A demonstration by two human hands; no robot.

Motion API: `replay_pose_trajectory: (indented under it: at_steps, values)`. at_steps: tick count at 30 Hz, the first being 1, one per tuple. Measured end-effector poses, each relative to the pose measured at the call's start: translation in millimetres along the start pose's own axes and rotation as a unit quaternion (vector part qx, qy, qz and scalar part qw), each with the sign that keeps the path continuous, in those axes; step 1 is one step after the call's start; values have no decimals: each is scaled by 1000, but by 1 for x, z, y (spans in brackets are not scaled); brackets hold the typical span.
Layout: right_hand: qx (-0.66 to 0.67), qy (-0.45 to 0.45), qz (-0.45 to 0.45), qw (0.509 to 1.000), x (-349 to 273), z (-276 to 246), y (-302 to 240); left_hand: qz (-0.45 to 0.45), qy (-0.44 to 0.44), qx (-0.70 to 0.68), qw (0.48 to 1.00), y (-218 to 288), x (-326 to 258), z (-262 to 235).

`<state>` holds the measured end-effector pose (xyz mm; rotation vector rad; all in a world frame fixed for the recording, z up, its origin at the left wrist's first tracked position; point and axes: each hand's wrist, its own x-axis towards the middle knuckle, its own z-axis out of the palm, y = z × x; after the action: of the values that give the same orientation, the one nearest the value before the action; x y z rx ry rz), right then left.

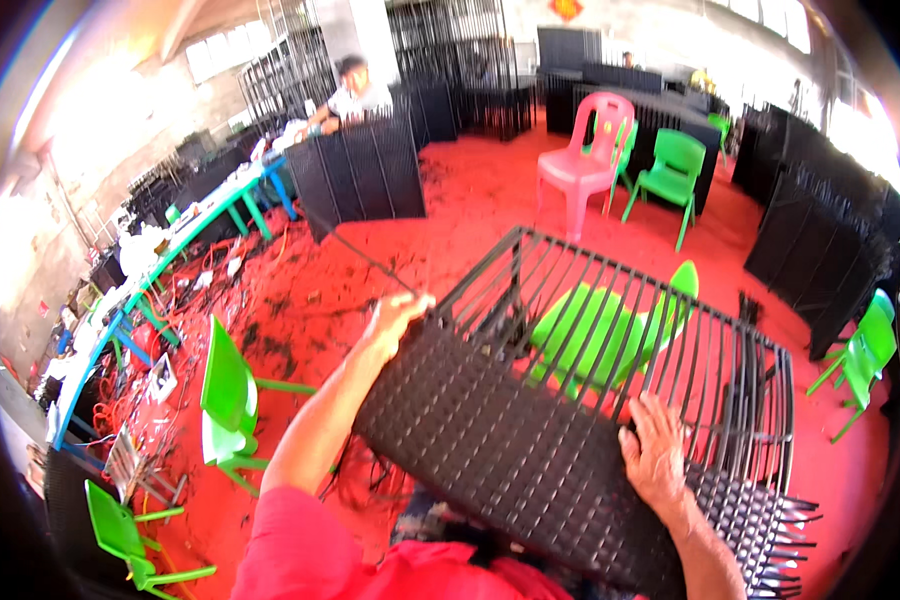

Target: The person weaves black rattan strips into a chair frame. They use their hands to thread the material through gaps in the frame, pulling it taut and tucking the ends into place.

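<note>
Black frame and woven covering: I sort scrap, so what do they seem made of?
Black frame: probably metal, painted or coated, judging by its slim, rigid-looking bars. Woven covering: likely plastic strips with a dull sheen; thin loose ends fringe one edge.

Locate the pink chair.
In the head view, the pink chair stands right of centre near the top, beyond the half-woven black frame, left of a green chair.

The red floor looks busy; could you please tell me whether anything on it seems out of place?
Yes: dark scraps lie scattered across the red floor between the long table and the woven black panel, which looks untidy.
</note>
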<state>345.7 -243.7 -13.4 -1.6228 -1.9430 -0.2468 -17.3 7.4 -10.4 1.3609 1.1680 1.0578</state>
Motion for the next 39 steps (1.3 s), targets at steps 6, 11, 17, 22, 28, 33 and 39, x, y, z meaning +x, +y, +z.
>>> replay_pose_trajectory:
  at_steps: [6, 11, 17, 22, 28, 33, 39]
  values:
    - [3, -8, 15, 1000, -5, -3, 3, 11, 0, -13, 1000, -8, 4, 6]
    - [8, -4, 23, 1000, 4, -7, -1, -19, -37, -60, 997, 13, -2, 9]
    - [-2, 0, 30, 1000, 1, -6, -3, 10, -23, -18, 1000, 12, 0, 8]
    - [19, -2, 39, 999, -1, -2, -2, -32, 0, -26, 999, 6, -3, 9]
    - [12, 1, 38, 999, -1, -4, 0, -33, -7, -39, 999, 14, -5, 11]
    - [11, 4, 37, 999, 0, -2, 1, -23, -12, -37, 999, 9, 1, 9]
    - [14, 5, 36, 999, -1, -3, 0, -12, -27, -42, 999, 2, 5, 4]
